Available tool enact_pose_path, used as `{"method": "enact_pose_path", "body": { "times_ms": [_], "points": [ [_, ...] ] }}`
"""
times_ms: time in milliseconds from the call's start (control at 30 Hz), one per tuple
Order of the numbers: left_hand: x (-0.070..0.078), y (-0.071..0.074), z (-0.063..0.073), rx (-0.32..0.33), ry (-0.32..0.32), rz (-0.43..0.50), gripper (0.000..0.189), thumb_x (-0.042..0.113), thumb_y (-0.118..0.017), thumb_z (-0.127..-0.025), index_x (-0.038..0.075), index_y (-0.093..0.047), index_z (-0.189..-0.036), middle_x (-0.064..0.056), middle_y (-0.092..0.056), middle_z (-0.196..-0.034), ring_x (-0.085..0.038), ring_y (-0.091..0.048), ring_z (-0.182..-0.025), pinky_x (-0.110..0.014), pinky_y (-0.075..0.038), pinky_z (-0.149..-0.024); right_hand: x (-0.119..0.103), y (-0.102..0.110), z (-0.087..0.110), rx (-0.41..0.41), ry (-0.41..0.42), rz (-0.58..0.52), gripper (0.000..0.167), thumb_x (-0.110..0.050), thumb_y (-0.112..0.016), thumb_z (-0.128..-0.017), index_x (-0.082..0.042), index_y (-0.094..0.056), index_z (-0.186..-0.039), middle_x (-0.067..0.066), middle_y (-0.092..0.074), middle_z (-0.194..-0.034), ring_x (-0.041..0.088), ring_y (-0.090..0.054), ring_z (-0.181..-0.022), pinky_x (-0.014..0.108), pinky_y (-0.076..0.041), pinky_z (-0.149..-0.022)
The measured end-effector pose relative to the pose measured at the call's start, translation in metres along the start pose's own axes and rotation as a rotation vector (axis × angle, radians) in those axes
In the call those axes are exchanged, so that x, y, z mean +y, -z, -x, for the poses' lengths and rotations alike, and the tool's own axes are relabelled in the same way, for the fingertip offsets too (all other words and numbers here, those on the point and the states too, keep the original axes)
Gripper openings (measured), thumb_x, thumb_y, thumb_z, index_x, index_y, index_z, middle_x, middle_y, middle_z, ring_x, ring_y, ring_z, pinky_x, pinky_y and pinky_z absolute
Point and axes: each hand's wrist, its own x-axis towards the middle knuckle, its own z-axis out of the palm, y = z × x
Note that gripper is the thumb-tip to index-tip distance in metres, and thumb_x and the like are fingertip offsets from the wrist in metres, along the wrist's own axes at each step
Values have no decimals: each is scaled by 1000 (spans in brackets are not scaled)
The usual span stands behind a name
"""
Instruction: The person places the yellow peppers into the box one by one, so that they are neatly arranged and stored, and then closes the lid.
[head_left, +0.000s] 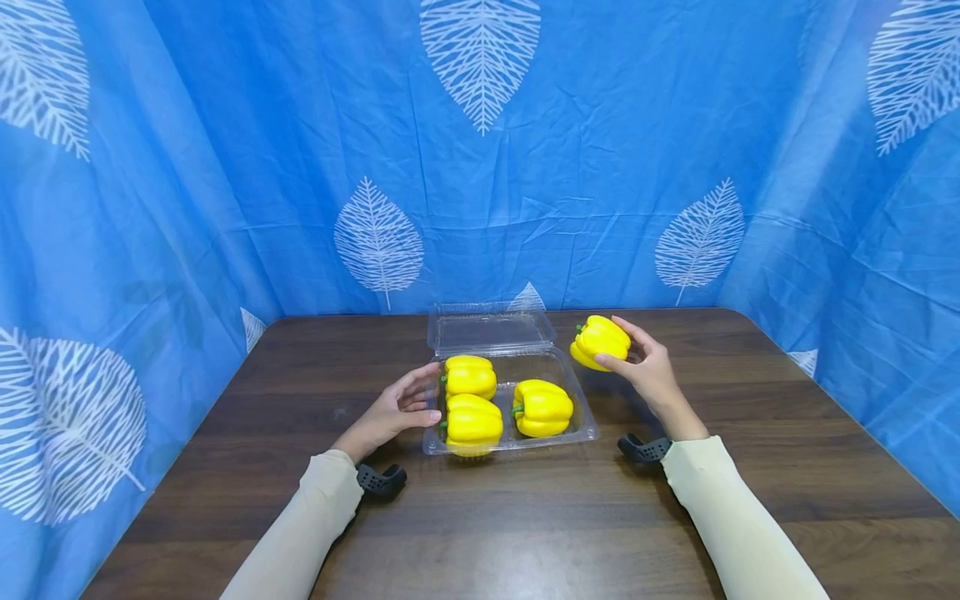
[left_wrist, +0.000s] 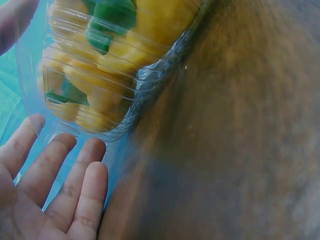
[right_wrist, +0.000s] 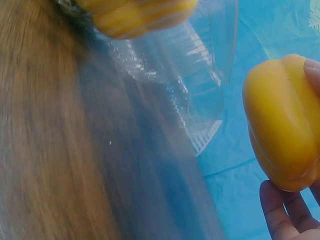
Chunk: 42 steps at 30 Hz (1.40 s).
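Note:
My right hand [head_left: 651, 367] holds a yellow bell pepper [head_left: 600, 342] in the air, just right of a clear plastic clamshell container [head_left: 583, 432]. Thumb and fingers grip that pepper [right_wrist: 285, 120] by its blunt end, its green stem pointing left. Inside the container are three more yellow bell peppers: one at back left [head_left: 469, 377], one at front left [head_left: 474, 423] and one on the right [head_left: 543, 408]. At the container's left side is my left hand [head_left: 392, 414], fingers fairly straight and fingertips at the wall [left_wrist: 100, 131]. Whether they all touch it, I cannot tell.
The container's hinged lid [head_left: 491, 329] lies open toward the back of the dark wooden table [head_left: 495, 533]. Behind the table hangs a blue curtain [head_left: 585, 150] with white leaf prints. A black band [head_left: 382, 481] sits on each wrist.

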Motion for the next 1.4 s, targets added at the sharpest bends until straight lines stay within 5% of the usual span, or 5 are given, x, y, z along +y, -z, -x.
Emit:
{"method": "enact_pose_path", "body": {
  "times_ms": [800, 933, 1167, 1400],
  "points": [
    [1, 1, -3, -4, 11, -2, 86, 19, -77, -98, 11, -31, -171, -17, -34, -174, -41, -40, -156, -56, -36, -126, -20, -19, -5, -109, 69, -20, 73, 0, -76, -98, 4, -43, -162, 27, -51, -157, 0, -60, -117, 12, -52, -99],
    [2, 1, -2, 0, 11, 0, 87, 19, -78, -98, 11, -31, -171, -16, -34, -174, -41, -40, -156, -56, -36, -126, -23, -22, -4, -123, 70, 6, 74, -2, -77, -97, 2, -43, -163, 26, -52, -157, 9, -61, -119, 12, -52, -99],
    [1, 2, -2, 1, 8, -9, 87, 20, -78, -98, 11, -31, -171, -17, -34, -174, -41, -40, -156, -57, -36, -126, -25, -28, -5, -151, 76, 24, 76, -1, -79, -96, 3, -42, -162, 26, -51, -158, 41, -59, -130, 12, -51, -99],
    [0, 2, -4, -2, 3, -13, 87, 21, -77, -98, 10, -31, -171, -17, -34, -174, -42, -41, -155, -57, -36, -126, -29, -35, -4, -166, 91, 33, 77, 0, -80, -95, 3, -44, -162, 28, -53, -157, 43, -62, -127, 14, -54, -98]
  ]
}}
